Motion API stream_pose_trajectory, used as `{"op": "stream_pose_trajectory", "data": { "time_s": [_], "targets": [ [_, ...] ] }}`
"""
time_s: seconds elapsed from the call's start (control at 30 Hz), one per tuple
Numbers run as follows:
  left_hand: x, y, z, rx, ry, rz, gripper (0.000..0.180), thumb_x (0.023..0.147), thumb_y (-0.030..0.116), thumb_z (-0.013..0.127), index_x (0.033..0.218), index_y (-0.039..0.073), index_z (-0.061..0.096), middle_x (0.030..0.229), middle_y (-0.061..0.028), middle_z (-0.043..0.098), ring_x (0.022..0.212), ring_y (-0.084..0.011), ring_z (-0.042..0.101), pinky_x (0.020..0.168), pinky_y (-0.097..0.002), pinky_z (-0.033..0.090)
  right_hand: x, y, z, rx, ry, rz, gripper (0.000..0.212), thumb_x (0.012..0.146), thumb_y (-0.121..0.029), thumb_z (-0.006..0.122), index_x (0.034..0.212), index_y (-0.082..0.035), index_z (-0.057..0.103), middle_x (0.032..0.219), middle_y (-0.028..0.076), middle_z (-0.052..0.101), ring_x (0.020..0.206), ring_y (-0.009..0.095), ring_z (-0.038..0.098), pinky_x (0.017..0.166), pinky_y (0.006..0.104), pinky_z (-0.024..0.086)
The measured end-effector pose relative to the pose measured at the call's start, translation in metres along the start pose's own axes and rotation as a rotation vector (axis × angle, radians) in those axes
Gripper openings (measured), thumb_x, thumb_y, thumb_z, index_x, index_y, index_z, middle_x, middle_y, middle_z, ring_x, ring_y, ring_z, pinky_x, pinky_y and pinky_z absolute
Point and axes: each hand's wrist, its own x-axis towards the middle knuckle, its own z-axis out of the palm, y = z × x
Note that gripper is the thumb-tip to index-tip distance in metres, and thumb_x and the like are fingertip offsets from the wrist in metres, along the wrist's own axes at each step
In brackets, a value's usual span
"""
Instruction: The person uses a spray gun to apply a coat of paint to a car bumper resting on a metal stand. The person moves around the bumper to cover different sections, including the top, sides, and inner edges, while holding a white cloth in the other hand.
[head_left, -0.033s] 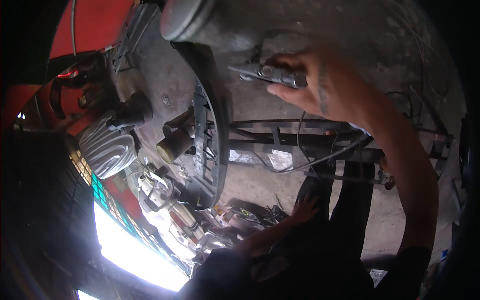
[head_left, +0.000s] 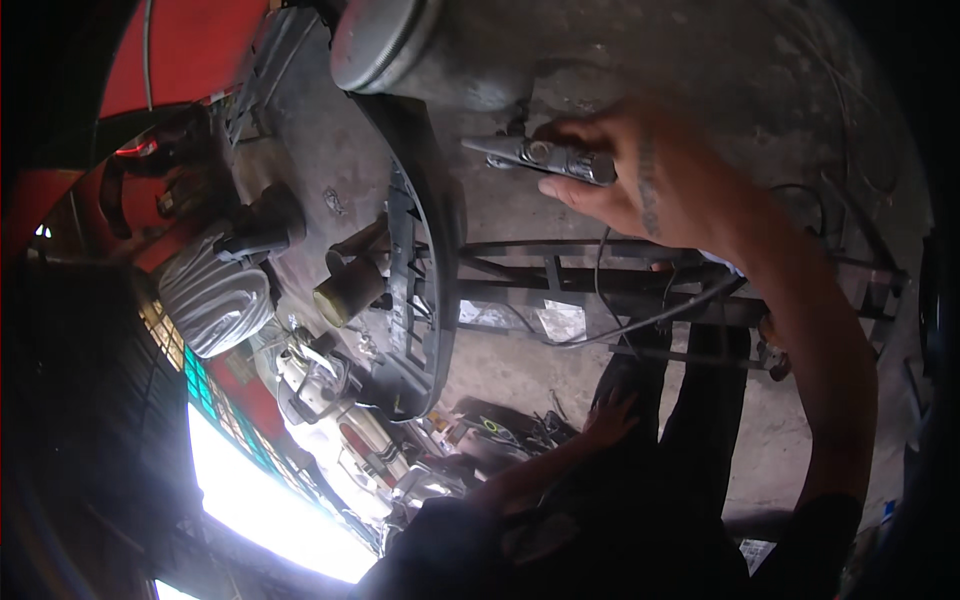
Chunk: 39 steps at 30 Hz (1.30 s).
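My right hand [head_left: 650,180] is wrapped round a metal spray gun [head_left: 545,155], its tapered nose pointing left. A large grey cup with a ribbed, round lid [head_left: 375,55] looms at the top and appears to join the gun by a dark neck. To the left of the nozzle stands a long, curved dark panel [head_left: 440,240], like a bumper, apart from the gun. My left hand [head_left: 612,415] rests on my thigh, fingers spread and holding nothing. My right fingers are partly hidden behind the gun.
A dark metal frame [head_left: 560,270] runs across beneath the panel, with a hose [head_left: 640,322] passing over it. Beside the panel is a cylindrical can [head_left: 347,292]. Farther left are a grey covered object [head_left: 215,295] and a pale motorbike [head_left: 340,410].
The spray gun and its cup have shifted slightly right and down with my right hand. My left hand has stayed on my thigh.
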Motion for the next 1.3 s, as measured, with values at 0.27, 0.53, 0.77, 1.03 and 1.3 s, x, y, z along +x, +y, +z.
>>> {"op": "stream_pose_trajectory", "data": {
  "time_s": [0.27,0.53,0.77,1.03,1.3],
  "targets": [
    [-0.005,0.015,-0.012,0.015,-0.015,-0.04,0.07,0.096,0.046,0.064,0.158,0.026,0.039,0.168,-0.0222,0.023,0.145,-0.0538,0.035,0.109,-0.0708,0.041,0.029,-0.026,-0.005,0.139,0.173,0.075,0.035,0.101,-0.031,0.068,0.122,-0.003,0.072,0.058,0.005,0.057,0.046,0.015,0.053,0.047,0.0339,0.046],
    [-0.001,0.007,-0.005,0.018,-0.006,-0.011,0.072,0.094,0.047,0.066,0.158,0.028,0.039,0.167,-0.0215,0.024,0.142,-0.0545,0.037,0.109,-0.0708,0.041,0.055,-0.045,-0.025,0.25,0.253,0.109,0.036,0.096,-0.028,0.075,0.119,-0.001,0.071,0.078,0.011,0.073,0.059,0.016,0.066,0.056,0.0336,0.051],
    [0.005,0.0,-0.004,0.011,-0.032,-0.035,0.072,0.095,0.048,0.065,0.158,0.027,0.038,0.167,-0.023,0.023,0.143,-0.0555,0.036,0.107,-0.0718,0.042,0.021,-0.017,-0.022,0.035,0.082,0.132,0.047,0.092,-0.035,0.081,0.122,-0.001,0.07,0.089,0.014,0.075,0.079,0.022,0.075,0.075,0.0353,0.059],
    [0.005,0.003,-0.014,0.024,-0.013,0.016,0.07,0.096,0.046,0.063,0.158,0.026,0.039,0.168,-0.0242,0.022,0.142,-0.056,0.037,0.105,-0.0712,0.045,0.079,0.012,-0.016,0.233,0.228,0.074,0.054,0.088,-0.043,0.083,0.118,0.0,0.069,0.092,0.013,0.076,0.079,0.022,0.074,0.073,0.0361,0.059],
    [0.005,0.006,-0.014,0.027,0.032,0.024,0.071,0.095,0.046,0.065,0.158,0.028,0.039,0.169,-0.0227,0.02,0.134,-0.0582,0.045,0.103,-0.0689,0.048,0.113,-0.023,-0.063,0.26,0.03,0.244,0.032,0.101,-0.026,0.067,0.114,0.004,0.068,0.075,0.015,0.071,0.059,0.02,0.068,0.053,0.0351,0.054]
  ]
}}
